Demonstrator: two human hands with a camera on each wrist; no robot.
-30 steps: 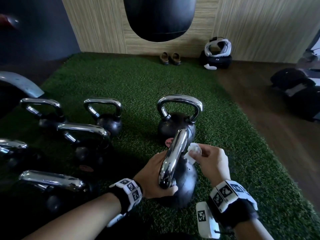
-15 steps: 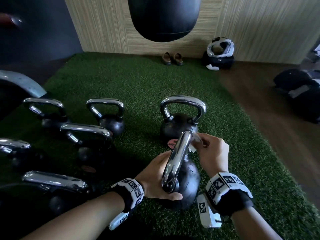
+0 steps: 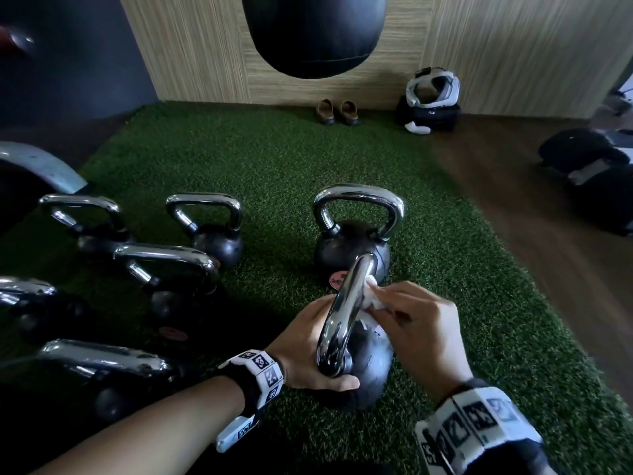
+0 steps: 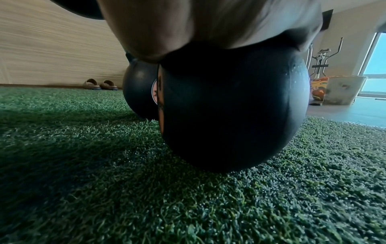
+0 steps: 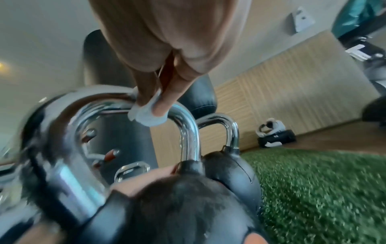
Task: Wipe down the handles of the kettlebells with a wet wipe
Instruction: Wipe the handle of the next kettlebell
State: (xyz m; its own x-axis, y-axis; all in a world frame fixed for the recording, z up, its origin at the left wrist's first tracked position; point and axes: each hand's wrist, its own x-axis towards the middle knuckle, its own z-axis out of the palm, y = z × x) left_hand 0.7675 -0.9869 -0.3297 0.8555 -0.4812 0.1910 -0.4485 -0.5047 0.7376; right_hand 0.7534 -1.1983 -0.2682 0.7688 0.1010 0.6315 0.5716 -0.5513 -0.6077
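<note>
A black kettlebell (image 3: 371, 363) with a chrome handle (image 3: 346, 313) stands on green turf close in front of me. My left hand (image 3: 306, 351) grips it low on the left, thumb curled round the near handle base; in the left wrist view the palm (image 4: 208, 24) lies over the ball (image 4: 229, 107). My right hand (image 3: 394, 305) pinches a white wet wipe (image 3: 370, 299) against the right side of the handle. In the right wrist view the wet wipe (image 5: 146, 113) is pressed on the handle's top bend (image 5: 183, 118).
A second kettlebell (image 3: 356, 234) stands just behind. Several more (image 3: 205, 231) (image 3: 168, 269) (image 3: 102, 361) crowd the left. A black punching bag (image 3: 311, 32) hangs overhead. Slippers (image 3: 337, 113) and a headset on a case (image 3: 430, 97) lie by the wall. Wooden floor (image 3: 548, 269) on the right.
My right hand slid the wipe up to the handle's far end, then back toward me along its right side. The left hand kept its hold on the kettlebell.
</note>
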